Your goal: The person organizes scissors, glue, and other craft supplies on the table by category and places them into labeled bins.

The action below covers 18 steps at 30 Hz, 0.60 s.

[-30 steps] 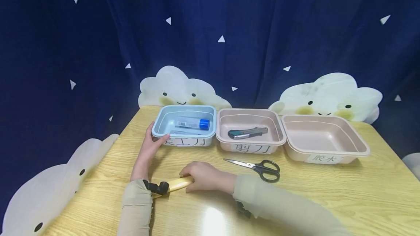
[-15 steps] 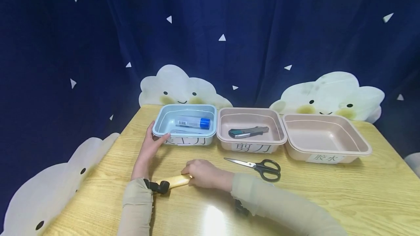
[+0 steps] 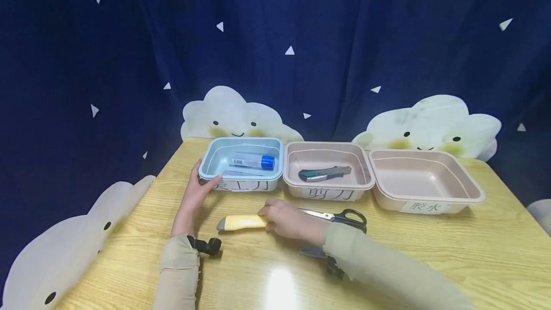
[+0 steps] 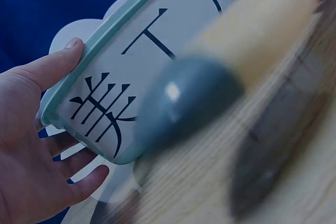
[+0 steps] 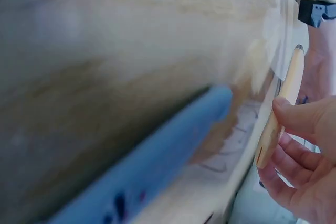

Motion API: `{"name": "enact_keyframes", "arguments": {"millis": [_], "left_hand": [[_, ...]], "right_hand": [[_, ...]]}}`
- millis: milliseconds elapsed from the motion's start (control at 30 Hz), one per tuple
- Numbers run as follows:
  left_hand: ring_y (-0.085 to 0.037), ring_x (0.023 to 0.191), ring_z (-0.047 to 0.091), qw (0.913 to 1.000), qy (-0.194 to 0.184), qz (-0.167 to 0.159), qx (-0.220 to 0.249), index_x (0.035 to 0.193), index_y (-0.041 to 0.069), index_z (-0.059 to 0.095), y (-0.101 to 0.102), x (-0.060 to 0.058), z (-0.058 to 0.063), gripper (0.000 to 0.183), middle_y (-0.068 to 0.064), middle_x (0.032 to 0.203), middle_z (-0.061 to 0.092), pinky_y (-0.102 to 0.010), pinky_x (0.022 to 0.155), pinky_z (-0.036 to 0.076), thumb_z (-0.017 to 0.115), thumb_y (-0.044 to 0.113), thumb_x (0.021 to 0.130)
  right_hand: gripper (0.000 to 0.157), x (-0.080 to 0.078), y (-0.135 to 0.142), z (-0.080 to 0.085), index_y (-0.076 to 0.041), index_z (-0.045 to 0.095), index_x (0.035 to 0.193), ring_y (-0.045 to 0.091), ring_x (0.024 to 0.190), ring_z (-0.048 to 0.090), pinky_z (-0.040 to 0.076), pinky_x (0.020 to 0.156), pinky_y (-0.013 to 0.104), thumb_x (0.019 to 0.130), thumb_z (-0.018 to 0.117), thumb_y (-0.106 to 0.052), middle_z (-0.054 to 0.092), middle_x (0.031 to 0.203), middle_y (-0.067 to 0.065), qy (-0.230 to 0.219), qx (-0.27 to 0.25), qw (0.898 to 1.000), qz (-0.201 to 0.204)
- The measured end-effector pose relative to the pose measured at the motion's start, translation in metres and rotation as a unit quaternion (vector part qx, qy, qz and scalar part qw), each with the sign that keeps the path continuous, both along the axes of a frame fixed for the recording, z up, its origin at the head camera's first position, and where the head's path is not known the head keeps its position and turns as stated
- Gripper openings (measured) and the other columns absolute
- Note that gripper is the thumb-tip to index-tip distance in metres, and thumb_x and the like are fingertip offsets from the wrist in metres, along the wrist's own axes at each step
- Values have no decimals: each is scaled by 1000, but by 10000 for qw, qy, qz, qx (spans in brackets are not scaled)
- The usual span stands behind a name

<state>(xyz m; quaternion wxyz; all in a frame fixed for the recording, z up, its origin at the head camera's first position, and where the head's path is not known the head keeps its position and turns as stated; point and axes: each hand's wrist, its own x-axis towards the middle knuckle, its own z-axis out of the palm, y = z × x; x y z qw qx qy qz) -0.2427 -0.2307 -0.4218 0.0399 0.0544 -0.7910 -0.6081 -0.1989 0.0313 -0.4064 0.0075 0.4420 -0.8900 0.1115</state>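
My left hand grips the front left corner of a light blue plastic bin, thumb at the front rim and fingers down the side. Inside that bin lie a glue tube with a blue cap and another clear item. Between thumb and fingers, my right hand pinches one end of a yellow utility knife. Its rounded grey end points left, in front of the blue bin. The left wrist view shows that grey end large and blurred. Black-handled scissors lie behind my right wrist, partly covered.
A pink bin holding a green and grey box cutter stands in the middle, another pink bin at the right. All three bins carry paper labels. Under my right wrist a grey pointed object shows on the wooden table.
My right hand has moved right and farther back with the utility knife, bringing its grey end out from behind my left wrist. My left hand stays on the blue bin.
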Motion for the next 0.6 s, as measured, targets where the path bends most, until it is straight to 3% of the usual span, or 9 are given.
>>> {"name": "enact_keyframes", "arguments": {"millis": [167,433,600], "left_hand": [[-31,137,19,10000,-13,24,2,147,20,0,0,-1,-1,89,-13,151,14,-42,112,20,64,24,85],[-30,138,19,9998,-86,57,158,147,21,1,-2,-3,-3,91,-10,152,13,-43,112,18,66,25,84],[-31,138,17,9995,-80,-9,300,147,19,1,-2,-3,-3,90,-12,152,12,-44,112,17,65,23,84]], "right_hand": [[36,-5,14,7,-9,64,110,17,95,60,50,82,32,76,71,-17,63,106,3,84,-66,9997,-210],[34,-10,37,23,-11,65,109,13,77,56,50,67,27,75,70,-12,60,91,1,395,-369,9977,-402],[33,-11,53,30,-10,65,109,12,76,55,49,67,27,76,70,-10,60,91,1,497,-446,9970,-400]]}}
